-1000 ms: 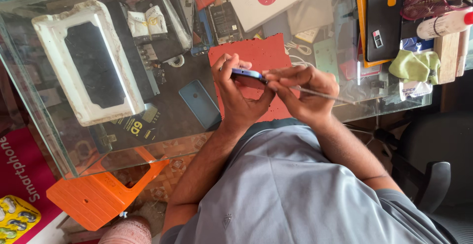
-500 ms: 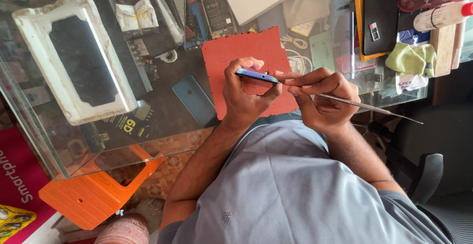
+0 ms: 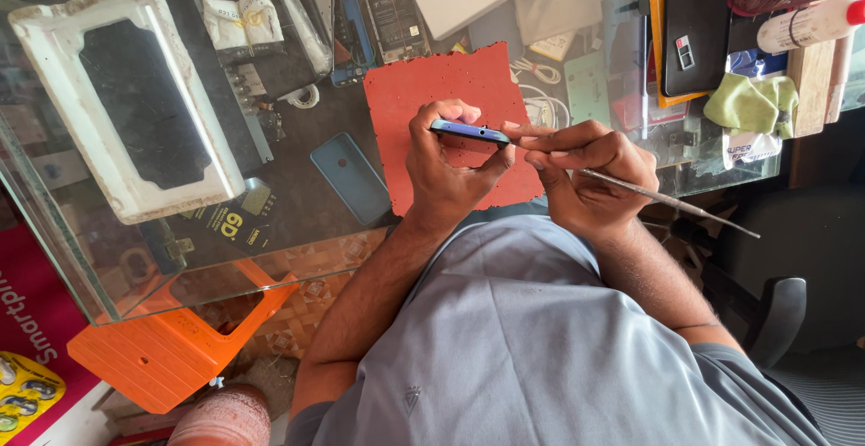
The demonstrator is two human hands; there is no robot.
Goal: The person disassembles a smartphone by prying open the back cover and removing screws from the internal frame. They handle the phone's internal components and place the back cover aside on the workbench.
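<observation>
Over the red mat (image 3: 423, 95) on the glass table (image 3: 54, 230), the left hand (image 3: 450, 171) is clasping a blue phone (image 3: 468, 131) edge-up, its long axis running left to right toward the other hand. Just beside the phone's right end, the right hand (image 3: 590, 171) is pinching a thin metal tool (image 3: 667, 200), its tip meeting that end and its shaft trailing away to the right. Both hands are working at 1 spot, with bare mat lying beyond the phone and the table's near edge sitting close under the wrists.
</observation>
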